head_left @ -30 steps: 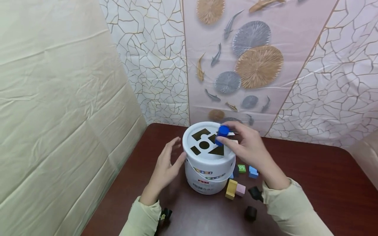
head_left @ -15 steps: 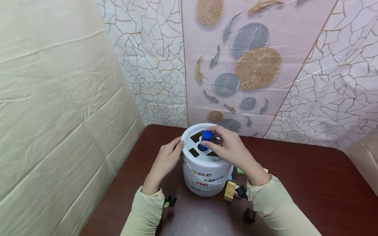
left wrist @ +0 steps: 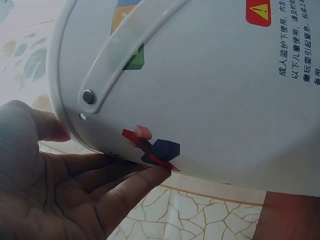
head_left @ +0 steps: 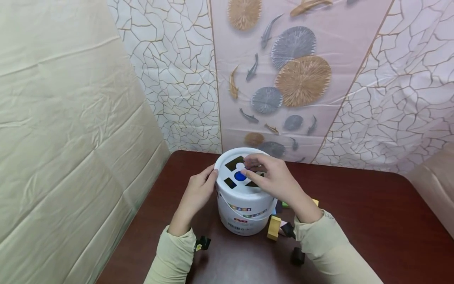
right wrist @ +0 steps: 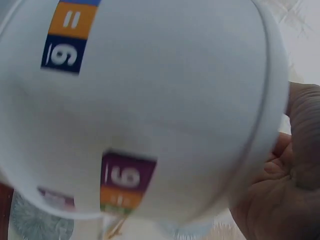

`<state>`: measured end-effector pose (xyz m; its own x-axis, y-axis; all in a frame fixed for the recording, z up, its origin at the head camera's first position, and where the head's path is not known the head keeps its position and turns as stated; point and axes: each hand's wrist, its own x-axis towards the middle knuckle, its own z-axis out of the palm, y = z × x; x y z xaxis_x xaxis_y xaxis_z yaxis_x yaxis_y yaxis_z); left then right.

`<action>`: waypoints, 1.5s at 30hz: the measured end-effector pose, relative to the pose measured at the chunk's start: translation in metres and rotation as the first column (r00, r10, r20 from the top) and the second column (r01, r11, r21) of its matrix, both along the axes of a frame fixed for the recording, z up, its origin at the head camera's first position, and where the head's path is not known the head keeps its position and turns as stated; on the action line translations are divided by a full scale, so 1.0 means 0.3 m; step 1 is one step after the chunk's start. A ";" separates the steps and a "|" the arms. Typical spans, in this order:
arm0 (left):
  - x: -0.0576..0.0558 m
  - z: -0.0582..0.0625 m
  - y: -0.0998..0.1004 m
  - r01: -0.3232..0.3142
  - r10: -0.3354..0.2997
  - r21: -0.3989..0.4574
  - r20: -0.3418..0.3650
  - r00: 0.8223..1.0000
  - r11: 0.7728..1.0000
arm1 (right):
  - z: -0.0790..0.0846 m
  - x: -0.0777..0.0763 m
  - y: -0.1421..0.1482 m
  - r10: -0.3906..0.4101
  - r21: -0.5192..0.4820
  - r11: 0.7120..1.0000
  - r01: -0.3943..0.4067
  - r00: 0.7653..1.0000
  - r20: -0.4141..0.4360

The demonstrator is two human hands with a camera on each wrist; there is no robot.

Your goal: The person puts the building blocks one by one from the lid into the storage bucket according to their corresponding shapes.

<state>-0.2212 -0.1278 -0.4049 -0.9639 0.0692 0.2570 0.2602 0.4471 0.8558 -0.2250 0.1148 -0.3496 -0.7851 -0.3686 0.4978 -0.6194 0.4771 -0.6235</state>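
A white bucket (head_left: 244, 215) with a white lid (head_left: 221, 173) stands on the table; cut-out shapes pierce the lid. The blue cylinder (head_left: 239, 176) fills the round hole, its top low in the opening. My left hand (head_left: 198, 191) holds the bucket's left side; in the left wrist view its thumb is at the lid's rim and its fingers lie along the wall. Over the lid, my right hand (head_left: 273, 177) has loosely bent fingers, with the thumb tip right beside the blue cylinder and nothing pinched. In the right wrist view, part of that hand (right wrist: 280, 190) shows behind the bucket.
Right of the bucket lie a yellow block (head_left: 274, 228) and several other blocks, partly hidden by the right arm. A black cylinder-like piece (head_left: 297, 256) sits nearer the front. A patterned cloth (head_left: 269, 79) hangs behind the dark red table (head_left: 361, 213).
My right hand has brought the blue cylinder left to the round hole; it has sunk into it and the fingers have let go. My left hand has come onto the bucket's side.
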 end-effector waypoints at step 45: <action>-0.008 -0.019 -0.007 0.001 -0.002 -0.040 -0.030 1.000 0.999 | -0.529 0.355 0.411 -0.004 0.352 0.935 -0.041 0.992 0.126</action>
<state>-0.2237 -0.1300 -0.4105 -0.9558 0.0813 0.2824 0.2859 0.4803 0.8292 -0.1187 0.2382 -0.5083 -0.8229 -0.5179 0.2336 -0.5598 0.6693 -0.4886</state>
